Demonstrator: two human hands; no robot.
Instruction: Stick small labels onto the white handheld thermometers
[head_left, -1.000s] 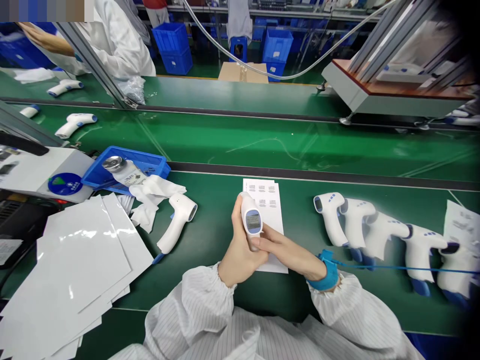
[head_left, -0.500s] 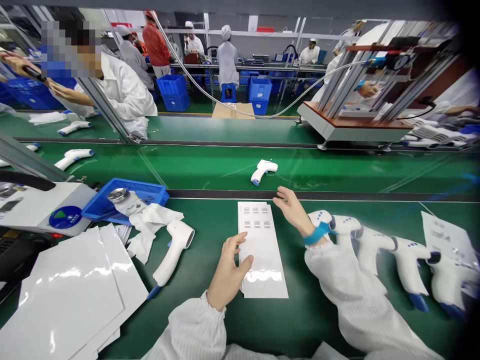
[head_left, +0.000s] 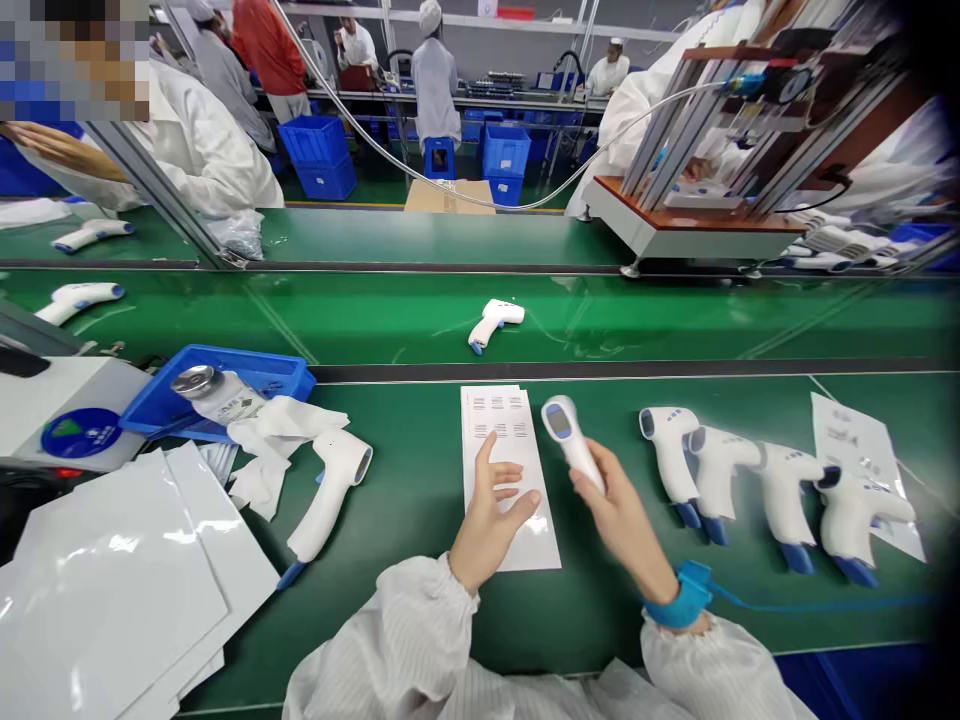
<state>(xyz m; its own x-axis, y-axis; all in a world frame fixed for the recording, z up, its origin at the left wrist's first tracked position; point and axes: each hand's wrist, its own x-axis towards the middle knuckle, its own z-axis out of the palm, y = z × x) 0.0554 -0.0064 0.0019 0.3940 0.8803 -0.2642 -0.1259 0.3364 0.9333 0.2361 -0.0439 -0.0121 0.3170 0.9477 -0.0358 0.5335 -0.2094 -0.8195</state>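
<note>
My right hand (head_left: 619, 510) grips the handle of a white thermometer gun (head_left: 574, 445), its small display end tilted up, just right of the paper strip. My left hand (head_left: 491, 515) hovers over the white label sheets (head_left: 536, 545), fingers spread and holding nothing. Printed rows show at the top of the sheets. To the right, several white guns with blue ends (head_left: 671, 450) lie in a row on the green table. Another white gun (head_left: 330, 500) lies left of my left hand. A blue band circles my right wrist.
One more gun (head_left: 499, 318) lies on the green conveyor (head_left: 375, 320). On the left are a blue tray (head_left: 292, 380) with a metal-capped bottle, crumpled tissue and large white sheets (head_left: 112, 590). Co-workers and a fixture machine (head_left: 697, 235) stand beyond the conveyor.
My right hand has come back toward me and now holds a thermometer gun. My left hand has moved slightly over the sheets. The view has shifted, and the conveyor gun appears further left.
</note>
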